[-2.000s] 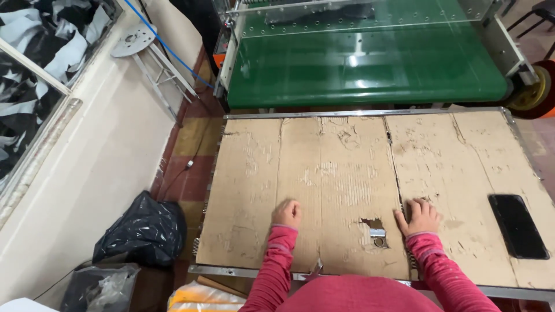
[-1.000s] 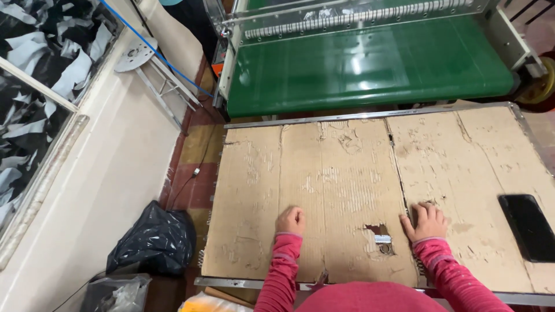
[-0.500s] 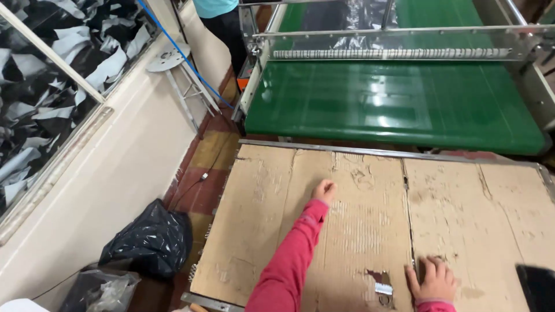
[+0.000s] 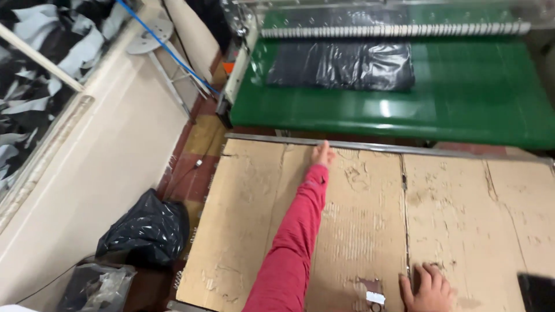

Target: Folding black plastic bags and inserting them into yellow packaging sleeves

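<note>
My left hand [image 4: 322, 153], on a red-sleeved arm, is stretched out to the far edge of the cardboard-covered table [image 4: 462, 208], fingers together and empty, close to the green conveyor belt [image 4: 462, 110]. A flat black plastic bag [image 4: 344, 65] lies on that belt beyond my left hand, under a clear guard with a white roller [image 4: 393, 29]. My right hand [image 4: 429, 288] rests flat with spread fingers on the cardboard near the front edge, beside a torn patch with a small white label [image 4: 374, 297].
A dark phone-like object [image 4: 537, 292] lies at the table's right front corner. On the floor to the left sit a full black bag [image 4: 144, 231] and a clear one [image 4: 95, 288]. A cream wall and a metal stool [image 4: 151, 36] stand further left.
My left hand has reached from the near edge across the cardboard to the far edge by the belt. The black bag has come into view on the belt. My right hand stayed put.
</note>
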